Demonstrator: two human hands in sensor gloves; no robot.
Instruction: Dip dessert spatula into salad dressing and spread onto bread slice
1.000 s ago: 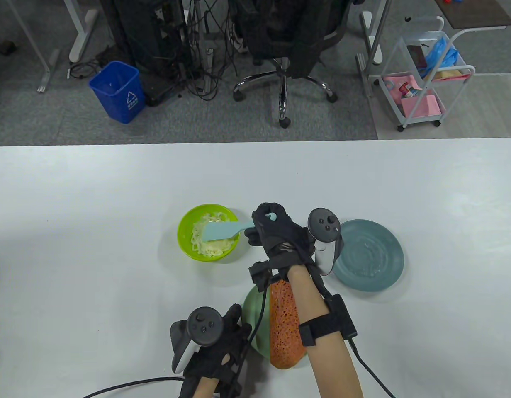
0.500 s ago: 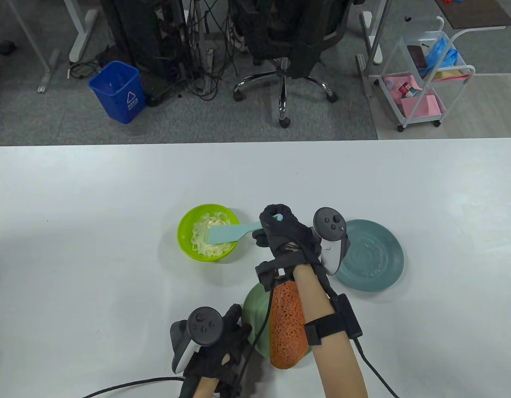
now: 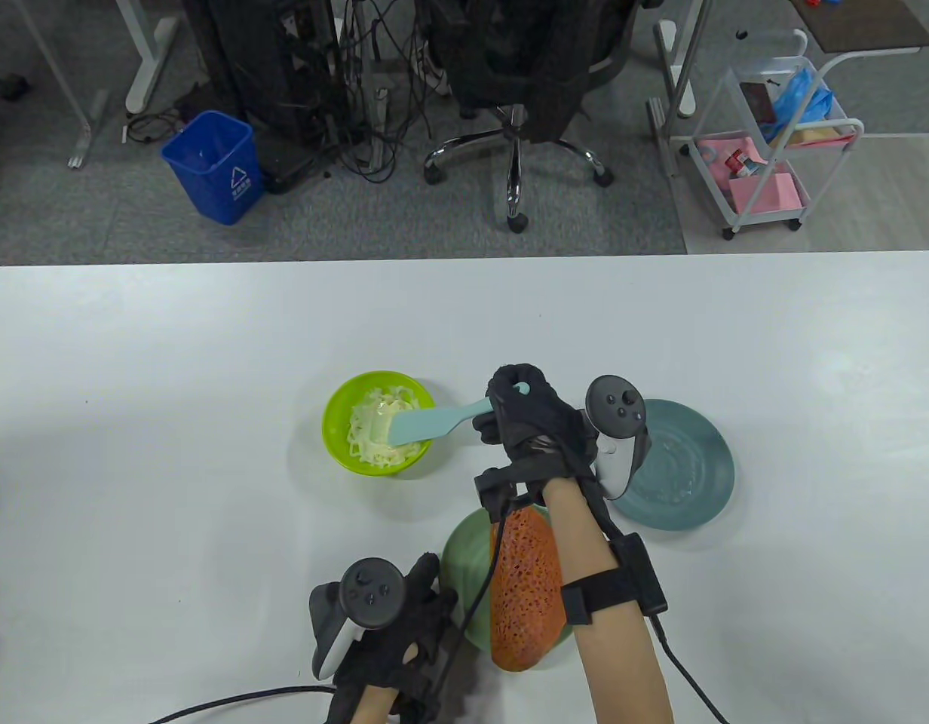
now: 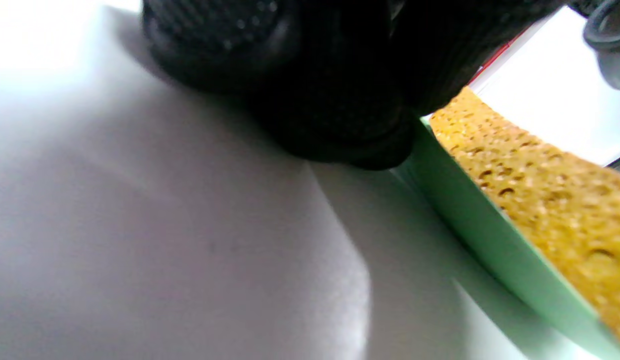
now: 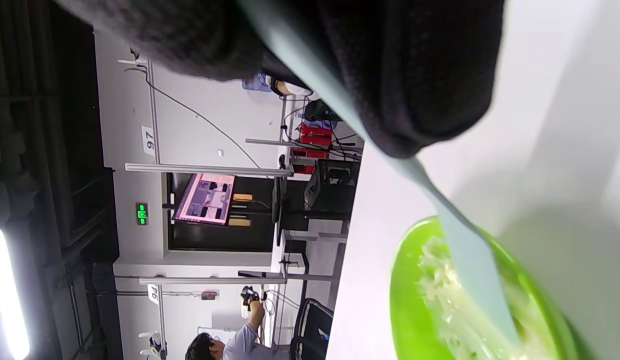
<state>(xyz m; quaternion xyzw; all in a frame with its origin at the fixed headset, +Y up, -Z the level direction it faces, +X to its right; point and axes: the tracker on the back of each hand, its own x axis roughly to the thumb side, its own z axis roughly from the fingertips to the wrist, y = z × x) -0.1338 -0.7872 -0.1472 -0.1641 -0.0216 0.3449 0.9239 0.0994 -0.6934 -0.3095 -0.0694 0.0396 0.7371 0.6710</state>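
here the right hand (image 3: 532,422) grips the handle of the pale blue spatula (image 3: 427,422), fingers closed around it; its blade lies over the creamy dressing (image 3: 370,434) in the lime green bowl (image 3: 336,422). the left hand (image 3: 404,641) rests on the white table (image 3: 170,452) beside the pale green plate (image 3: 461,558), holding nothing; how far its fingers are curled i cannot tell. the orange-brown bread slice (image 3: 525,596) lies on that plate. a teal plate (image 3: 691,467) sits to the right. in the right wrist view, wall tags read "97" (image 5: 149,139) and "94" (image 5: 152,293). a blue bin (image 3: 216,166) on the floor carries a white recycling mark.
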